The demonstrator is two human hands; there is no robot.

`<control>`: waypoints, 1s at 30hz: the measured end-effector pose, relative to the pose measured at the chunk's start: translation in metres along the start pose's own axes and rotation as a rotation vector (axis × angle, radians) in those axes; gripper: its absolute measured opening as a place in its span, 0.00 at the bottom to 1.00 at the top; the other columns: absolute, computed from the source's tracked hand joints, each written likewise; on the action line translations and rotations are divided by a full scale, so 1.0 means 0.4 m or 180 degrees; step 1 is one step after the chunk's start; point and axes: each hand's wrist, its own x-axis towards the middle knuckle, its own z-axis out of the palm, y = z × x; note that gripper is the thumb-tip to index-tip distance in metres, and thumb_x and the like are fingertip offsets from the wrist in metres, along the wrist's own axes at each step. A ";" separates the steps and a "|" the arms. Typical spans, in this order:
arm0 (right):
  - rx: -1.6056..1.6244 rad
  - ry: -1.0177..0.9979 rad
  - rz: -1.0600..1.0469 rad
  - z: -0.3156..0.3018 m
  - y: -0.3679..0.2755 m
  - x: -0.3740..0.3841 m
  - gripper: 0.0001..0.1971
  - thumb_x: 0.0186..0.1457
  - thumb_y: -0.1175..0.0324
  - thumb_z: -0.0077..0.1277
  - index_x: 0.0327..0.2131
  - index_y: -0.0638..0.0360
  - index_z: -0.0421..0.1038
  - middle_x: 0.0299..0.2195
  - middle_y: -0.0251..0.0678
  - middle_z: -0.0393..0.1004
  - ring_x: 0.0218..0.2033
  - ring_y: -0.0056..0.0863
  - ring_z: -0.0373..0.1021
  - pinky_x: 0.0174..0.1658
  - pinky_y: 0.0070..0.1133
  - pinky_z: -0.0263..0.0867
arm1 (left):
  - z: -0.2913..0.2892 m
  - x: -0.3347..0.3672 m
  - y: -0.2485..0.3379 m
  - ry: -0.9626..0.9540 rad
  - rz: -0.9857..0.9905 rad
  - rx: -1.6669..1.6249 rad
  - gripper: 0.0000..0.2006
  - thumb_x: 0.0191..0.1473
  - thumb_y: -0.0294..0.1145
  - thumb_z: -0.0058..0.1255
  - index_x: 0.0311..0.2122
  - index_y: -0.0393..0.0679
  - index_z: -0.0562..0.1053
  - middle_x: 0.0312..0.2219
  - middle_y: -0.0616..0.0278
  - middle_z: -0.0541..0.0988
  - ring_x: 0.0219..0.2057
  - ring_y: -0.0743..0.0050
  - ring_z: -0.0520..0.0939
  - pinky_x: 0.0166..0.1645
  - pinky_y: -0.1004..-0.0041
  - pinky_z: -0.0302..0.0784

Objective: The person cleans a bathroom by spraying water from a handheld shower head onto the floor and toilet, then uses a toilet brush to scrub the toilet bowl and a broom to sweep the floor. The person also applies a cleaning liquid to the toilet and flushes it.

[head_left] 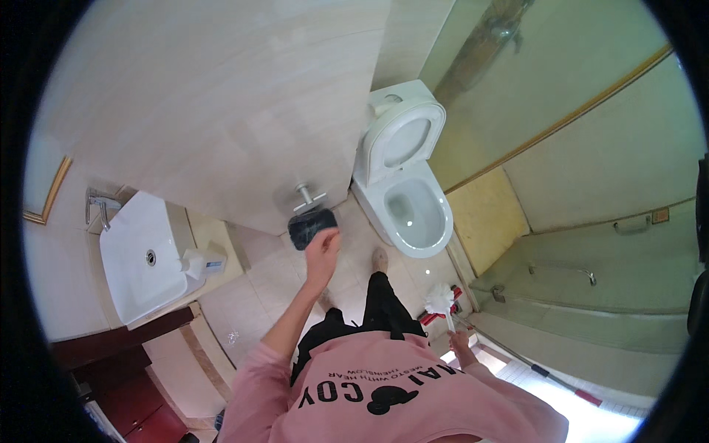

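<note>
My right hand (461, 347) is wrapped round the handle of a toilet brush (439, 298) at the lower right, its round white bristle head pointing away from me. Near the middle, my left hand (322, 258) is raised with its fingers curled together. It overlaps the lower right corner of a dark, flat, rounded object (306, 224) below a metal wall holder (304, 195); I cannot tell whether it touches it. Anything inside those fingers is hidden. Ahead to the right stands a white toilet (412, 214) with its lid and seat raised.
At the left is a white washbasin (140, 240) with a metal tap (103, 207) and a white bottle (199, 264) on its edge. A glass partition (554, 81) with a gold-coloured rail runs along the right. Red-ended, long-handled tools (543, 369) lie behind the brush.
</note>
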 end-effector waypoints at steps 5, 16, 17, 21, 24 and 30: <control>0.0161 -0.0283 -0.0249 -0.012 -0.058 0.066 0.13 0.43 0.64 0.55 0.18 0.59 0.63 0.09 0.29 0.60 0.08 0.19 0.58 0.11 0.19 0.53 | 0.271 0.388 0.224 0.0003 0.0813 0.0233 0.07 0.48 0.26 0.46 0.33 0.36 0.71 0.26 0.51 0.74 0.24 0.64 0.75 0.30 0.72 0.69; 0.0896 -0.0495 0.0588 -0.134 -0.092 0.128 0.09 0.45 0.67 0.52 0.24 0.58 0.62 0.11 0.28 0.58 0.09 0.17 0.55 0.11 0.17 0.56 | 0.454 1.000 0.032 -0.0363 -0.0130 0.3197 0.15 0.37 0.24 0.51 0.35 0.47 0.73 0.36 0.54 0.74 0.41 0.57 0.73 0.47 0.66 0.68; 0.0938 -0.0454 0.0665 -0.147 -0.098 0.134 0.09 0.45 0.67 0.52 0.24 0.59 0.62 0.11 0.28 0.58 0.09 0.17 0.55 0.10 0.17 0.55 | 0.462 1.003 0.030 -0.0502 -0.0211 0.3318 0.15 0.36 0.26 0.52 0.35 0.48 0.74 0.37 0.55 0.74 0.42 0.57 0.73 0.48 0.67 0.68; 0.0939 -0.0245 0.0910 -0.170 -0.130 0.160 0.08 0.45 0.68 0.51 0.24 0.58 0.62 0.10 0.27 0.58 0.09 0.17 0.55 0.10 0.17 0.54 | 0.471 0.990 0.025 -0.0478 -0.0529 0.3182 0.15 0.36 0.29 0.54 0.35 0.42 0.73 0.34 0.52 0.74 0.41 0.58 0.73 0.47 0.67 0.68; 0.1121 -0.0295 0.0911 -0.177 -0.156 0.189 0.08 0.44 0.67 0.52 0.22 0.57 0.62 0.09 0.27 0.57 0.08 0.17 0.54 0.09 0.16 0.50 | 0.493 0.975 0.044 -0.0003 -0.0553 0.2954 0.15 0.36 0.30 0.54 0.34 0.37 0.72 0.29 0.50 0.75 0.36 0.59 0.75 0.42 0.67 0.71; 0.0907 -0.0523 0.0419 -0.181 -0.224 0.249 0.11 0.44 0.66 0.53 0.18 0.55 0.61 0.08 0.26 0.56 0.06 0.18 0.52 0.08 0.17 0.48 | 0.504 0.898 0.204 -0.0339 -0.1058 -0.0650 0.11 0.45 0.34 0.53 0.32 0.38 0.70 0.23 0.63 0.74 0.24 0.79 0.74 0.26 0.80 0.67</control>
